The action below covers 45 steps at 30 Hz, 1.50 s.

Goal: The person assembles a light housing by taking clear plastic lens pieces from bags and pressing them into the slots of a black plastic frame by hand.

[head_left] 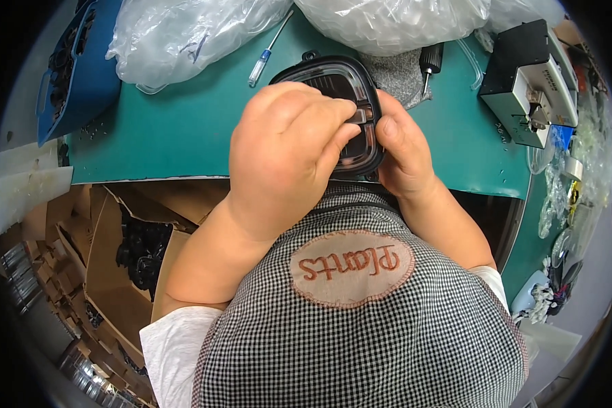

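Head view: the black case (pixel 336 83) is held between the hands, over the near edge of the green table; whether its far side rests on anything is hard to tell; it looks to be moulded plastic, so likely light and stiff, with a glossy face that may slip under fingertips and scratch or crack if pressed hard; the outer rim at 3 and 9 o'clock seems the surest hold; in looks it is a rounded square, with a small lug at 11 o'clock, a clear raised border and dark ribs and bars within; the right hand (pixel 404 144) grips the rim at 3 o'clock, thumb on the near face; the left hand (pixel 285 146) arches over from 9 o'clock, thumb and fingertips drawn narrow near the bars, though I cannot tell whether they pinch anything; farther out on the table (pixel 163 143) lie a blue screwdriver (pixel 259 68) at 10 o'clock, a black driver (pixel 430 61) on grey cloth (pixel 393 71) at 2, and a boxy machine (pixel 523 85) at 3; a carton (pixel 105 258) sits below at 8.
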Motion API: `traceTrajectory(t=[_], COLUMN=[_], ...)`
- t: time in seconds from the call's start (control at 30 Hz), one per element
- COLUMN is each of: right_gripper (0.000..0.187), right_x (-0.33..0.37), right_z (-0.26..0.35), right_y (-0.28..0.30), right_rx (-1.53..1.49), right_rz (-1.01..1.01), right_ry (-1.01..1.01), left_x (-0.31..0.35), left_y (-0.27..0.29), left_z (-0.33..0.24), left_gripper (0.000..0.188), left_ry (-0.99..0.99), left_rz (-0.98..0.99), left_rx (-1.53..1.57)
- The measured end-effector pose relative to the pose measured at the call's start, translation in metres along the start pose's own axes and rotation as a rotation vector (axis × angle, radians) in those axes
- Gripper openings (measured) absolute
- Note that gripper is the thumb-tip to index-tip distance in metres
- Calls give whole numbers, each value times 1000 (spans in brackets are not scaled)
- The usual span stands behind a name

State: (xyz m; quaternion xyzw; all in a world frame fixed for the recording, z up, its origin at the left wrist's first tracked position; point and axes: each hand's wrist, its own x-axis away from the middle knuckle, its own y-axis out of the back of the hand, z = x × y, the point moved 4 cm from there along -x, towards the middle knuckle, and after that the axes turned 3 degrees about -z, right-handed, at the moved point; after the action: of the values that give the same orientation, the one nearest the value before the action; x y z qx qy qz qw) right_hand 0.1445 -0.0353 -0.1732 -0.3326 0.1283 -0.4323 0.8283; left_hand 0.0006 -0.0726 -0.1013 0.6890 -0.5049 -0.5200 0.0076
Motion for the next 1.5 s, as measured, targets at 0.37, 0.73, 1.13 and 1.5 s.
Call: traceTrajectory(t=[0.37,0.73,1.13,1.5], right_gripper=[60,62,43,34], right_x=[2,4,4,0], right_z=[-1,-3,-3,3], right_y=[-1,-3,1,-6], right_rx=[59,80,123,40], right_rz=[42,20,-126,-149], right_ry=[30,-25,-30,-62], left_x=[0,16,23,19], left_y=[-5,-11,-19,6], left_z=[5,11,4,18], left_gripper=[18,22,28,48], left_ry=[86,248,-15,223], left_rz=[46,-13,0,-79], left_rx=[78,200,-18,-93])
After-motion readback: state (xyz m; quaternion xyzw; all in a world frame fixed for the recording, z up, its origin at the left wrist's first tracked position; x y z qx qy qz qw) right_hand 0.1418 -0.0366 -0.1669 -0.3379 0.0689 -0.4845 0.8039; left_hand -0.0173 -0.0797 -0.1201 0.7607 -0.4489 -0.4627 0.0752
